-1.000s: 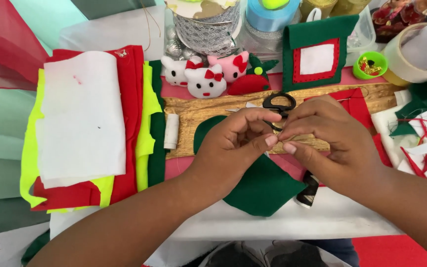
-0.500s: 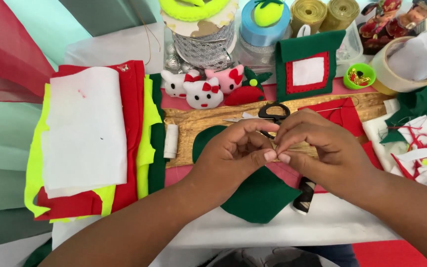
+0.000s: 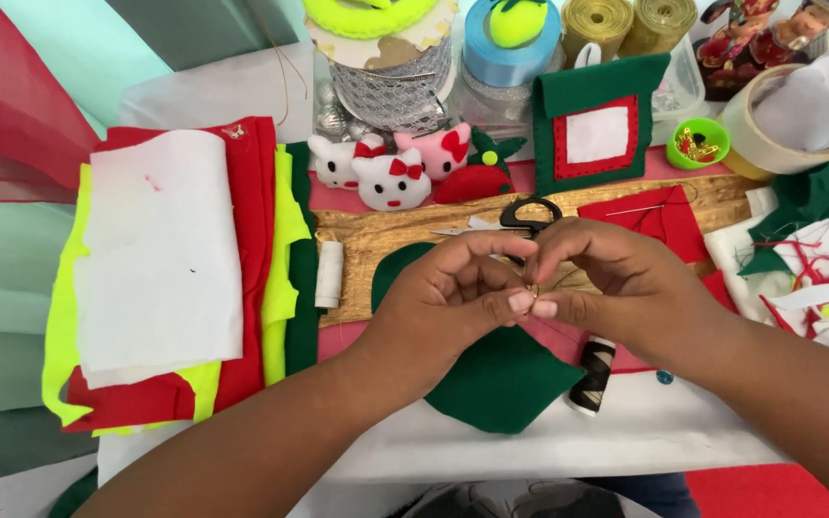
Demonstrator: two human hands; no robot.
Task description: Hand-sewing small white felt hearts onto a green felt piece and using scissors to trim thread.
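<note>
Fingertips meeting over green felt

My left hand (image 3: 448,302) and right hand (image 3: 626,288) pinch something too small to tell above the green felt (image 3: 501,379); scissors (image 3: 528,216) at twelve o'clock.

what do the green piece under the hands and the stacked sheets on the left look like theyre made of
The green piece looks like felt: matte and fuzzy, with a cleanly cut edge. The stacked sheets in white, red and yellow-green look like the same soft, matte felt, since they bend limply at the edges. Both could be another non-woven fabric.
</note>
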